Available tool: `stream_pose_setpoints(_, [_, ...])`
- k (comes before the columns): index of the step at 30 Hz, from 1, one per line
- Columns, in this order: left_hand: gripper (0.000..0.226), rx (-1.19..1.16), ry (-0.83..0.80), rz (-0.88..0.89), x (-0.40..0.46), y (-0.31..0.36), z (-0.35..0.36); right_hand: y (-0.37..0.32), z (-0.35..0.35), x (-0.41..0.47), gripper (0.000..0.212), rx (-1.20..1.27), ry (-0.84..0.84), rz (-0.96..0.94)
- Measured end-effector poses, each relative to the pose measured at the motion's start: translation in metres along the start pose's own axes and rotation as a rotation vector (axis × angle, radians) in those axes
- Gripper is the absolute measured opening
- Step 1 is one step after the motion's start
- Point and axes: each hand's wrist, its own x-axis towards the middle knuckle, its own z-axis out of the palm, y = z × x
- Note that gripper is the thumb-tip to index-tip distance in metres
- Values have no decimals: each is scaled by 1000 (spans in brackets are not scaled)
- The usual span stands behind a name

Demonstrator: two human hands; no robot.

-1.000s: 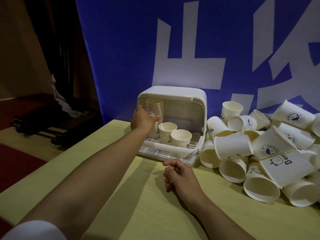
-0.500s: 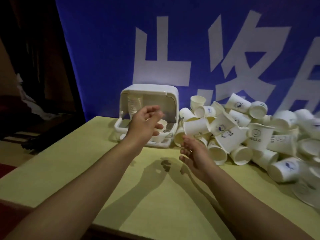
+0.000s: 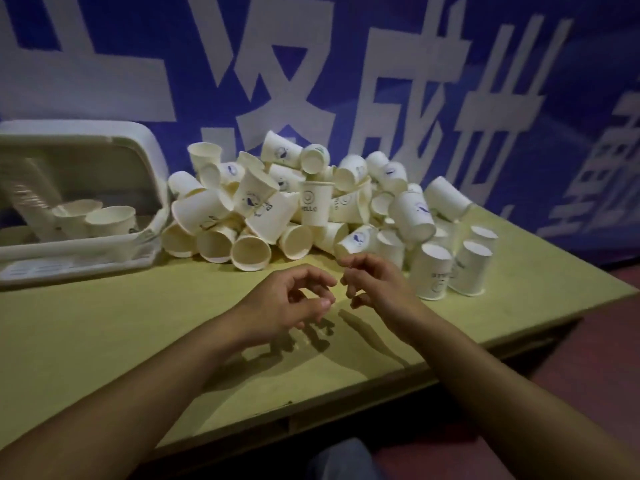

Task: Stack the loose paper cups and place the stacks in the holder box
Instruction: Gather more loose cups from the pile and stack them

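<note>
A big heap of loose white paper cups (image 3: pixel 311 206) lies at the back of the yellow table (image 3: pixel 104 334); many are on their sides, a few stand upside down at its right end (image 3: pixel 434 271). The white holder box (image 3: pixel 145 147) stands open at the far left with a stack of cups (image 3: pixel 33 202) and two single cups (image 3: pixel 110 220) inside. My left hand (image 3: pixel 291 299) and my right hand (image 3: pixel 377 285) hover side by side just in front of the heap, both empty with fingers curled and apart, near a lying cup (image 3: pixel 356 240).
A blue banner (image 3: pixel 381 81) with large white characters hangs right behind the heap. The table's right corner (image 3: pixel 623 289) and front edge drop to a reddish floor (image 3: pixel 595 368). Bare tabletop lies in front of the box and under my forearms.
My left hand has left the holder box and come right to the heap, empty. My right hand moved forward toward the cups. The view swung right, pushing the box to the left edge.
</note>
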Motion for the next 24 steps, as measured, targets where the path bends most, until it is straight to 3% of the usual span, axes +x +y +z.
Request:
stream_pose_setpoints(7, [21, -47, -45, 80, 63, 11, 53, 2, -68, -24, 16, -183, 231, -112])
stream_pose_setpoints(11, [40, -168, -72, 66, 75, -1, 76, 18, -98, -29, 11, -643, 597, -240])
stream_pose_setpoints(15, [56, -278, -119, 47, 73, -15, 80, 40, -113, -23, 39, -976, 619, -146])
stream_pose_setpoints(17, [59, -290, -114, 51, 70, -19, 77, 44, -114, -20, 39, -985, 609, -102])
stream_pose_setpoints(21, [58, -304, -88, 57, 67, -25, 69, 46, -113, -15, 16, -825, 655, -145])
stream_pose_setpoints(24, [55, -319, -61, 68, 66, -27, 69, 47, -111, -17, 18, -718, 654, -235])
